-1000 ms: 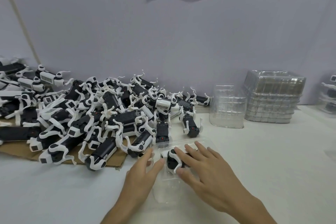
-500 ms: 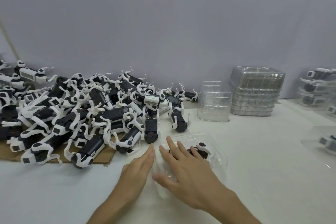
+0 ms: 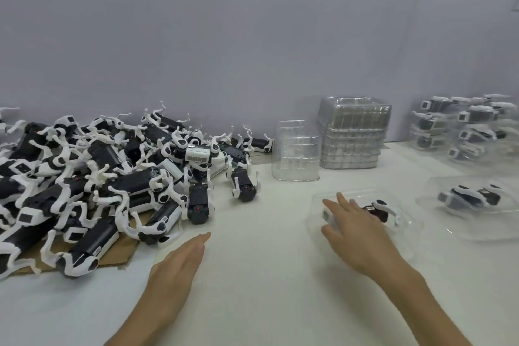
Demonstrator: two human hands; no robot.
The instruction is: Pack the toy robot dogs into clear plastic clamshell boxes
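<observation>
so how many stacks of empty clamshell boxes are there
2: a shorter stack right of the toy dog pile, a taller stack just right of it, both near the wall. Others could sit out of frame.

Left hand (image 3: 179,264) flat, right hand (image 3: 351,230) spread, palm down

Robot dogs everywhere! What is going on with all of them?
A person is packing them into clear boxes. The right hand lies flat, fingers straight, on a clamshell box with one toy dog inside. The left hand is open and empty over the table, beside the heap of loose dogs. Another boxed dog lies to the right, with empty boxes and packed boxes stacked by the wall.
</observation>
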